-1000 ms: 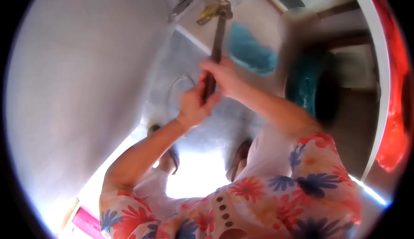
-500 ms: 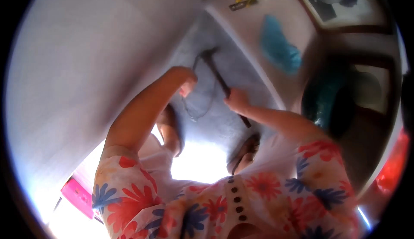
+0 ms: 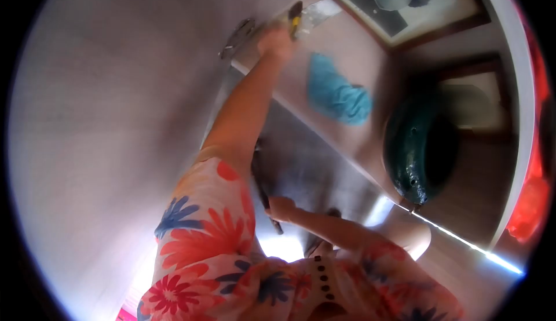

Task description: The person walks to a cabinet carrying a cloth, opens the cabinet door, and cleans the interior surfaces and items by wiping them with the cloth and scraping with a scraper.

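Note:
My left hand stretches far out to the end of a pale ledge. It is blurred, and its fingers cannot be made out. Right beside it is a black-and-yellow hand tool; whether I touch it is unclear. Lower down, my right hand is wrapped round the handle of a hammer. The hammer's head is mostly hidden by my left forearm. A crumpled blue cloth lies on the ledge, right of my left arm.
A dark looped object sits by the ledge's corner. Framed pictures and a dark green rounded vessel stand at the right. A pale wall fills the left side. Red material shows at the far right.
My left hand has left the floor area, where it held a thin wire, and moved up to the ledge. The wire no longer shows. My right hand keeps the hammer, now lower; the view has shifted.

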The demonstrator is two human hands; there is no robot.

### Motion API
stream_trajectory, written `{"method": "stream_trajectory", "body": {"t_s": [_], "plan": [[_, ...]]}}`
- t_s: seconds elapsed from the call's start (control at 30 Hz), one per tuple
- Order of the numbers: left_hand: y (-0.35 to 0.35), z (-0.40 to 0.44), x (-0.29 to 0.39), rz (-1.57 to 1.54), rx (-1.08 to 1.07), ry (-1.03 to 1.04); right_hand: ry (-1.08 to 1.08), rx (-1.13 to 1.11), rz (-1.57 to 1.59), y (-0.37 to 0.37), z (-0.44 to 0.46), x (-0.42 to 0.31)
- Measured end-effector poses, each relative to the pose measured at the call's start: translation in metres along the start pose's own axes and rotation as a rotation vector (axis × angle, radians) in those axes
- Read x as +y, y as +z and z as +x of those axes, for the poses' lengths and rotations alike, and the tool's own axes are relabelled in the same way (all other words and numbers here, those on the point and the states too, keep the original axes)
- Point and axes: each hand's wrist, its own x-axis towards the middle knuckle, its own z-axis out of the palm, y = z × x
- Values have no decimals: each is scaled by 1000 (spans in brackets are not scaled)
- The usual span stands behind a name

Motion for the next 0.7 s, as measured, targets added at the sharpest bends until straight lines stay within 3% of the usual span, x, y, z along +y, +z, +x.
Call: {"method": "stream_trajectory", "body": {"t_s": [0.2,0.27,0.33,0.4,0.5,0.7], "plan": [[37,42,-11,52,-39,-80,-135,-91,65,-42,-2,11],[35,38,-19,20,-37,-129,-62,-73,289,-65,6,34],[33,29,-22,40,-32,-160,31,105,284,-116,-5,34],[27,15,-26,112,-22,-175,-65,325,230,-153,-9,47],[7,-1,-23,5,0,-160,-144,487,174,-208,-19,55],[17,-43,-14,-218,115,22,-56,418,797,-244,-60,49]]}}
